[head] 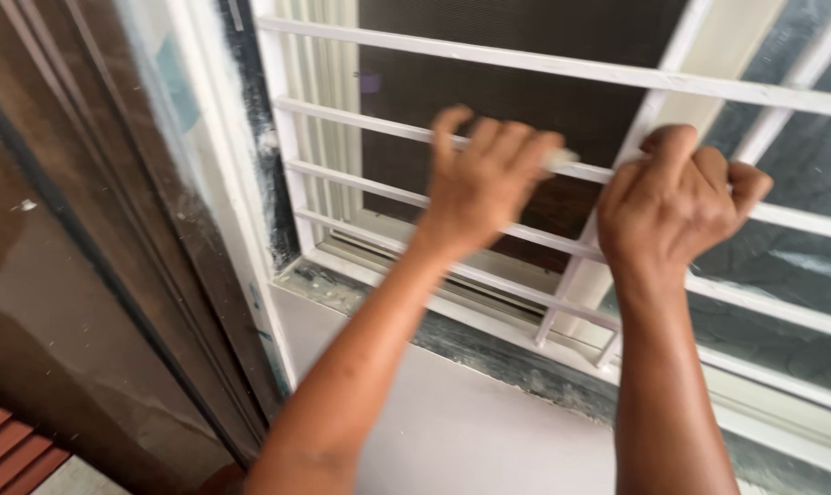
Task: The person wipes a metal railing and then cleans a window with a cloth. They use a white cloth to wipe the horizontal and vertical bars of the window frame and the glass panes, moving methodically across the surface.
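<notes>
A white metal window grille (pixel 544 64) with horizontal bars covers a window. My left hand (pixel 484 179) reaches up to one horizontal bar, fingers curled over it, with a small pale thing showing at the fingertips; the frame is blurred and I cannot tell what that thing is. My right hand (pixel 677 206) is closed in a fist around the same bar where it meets an upright bar (pixel 658 101). Behind the grille is a dark insect screen (pixel 489 101).
A dark brown door or panel (pixel 76 275) stands at the left beside the white window frame (pixel 223 183). A grey sill and wall (pixel 470 412) lie below the grille. Glass with dim reflections (pixel 791 266) fills the right. Reddish slats (pixel 8 449) show at the bottom left.
</notes>
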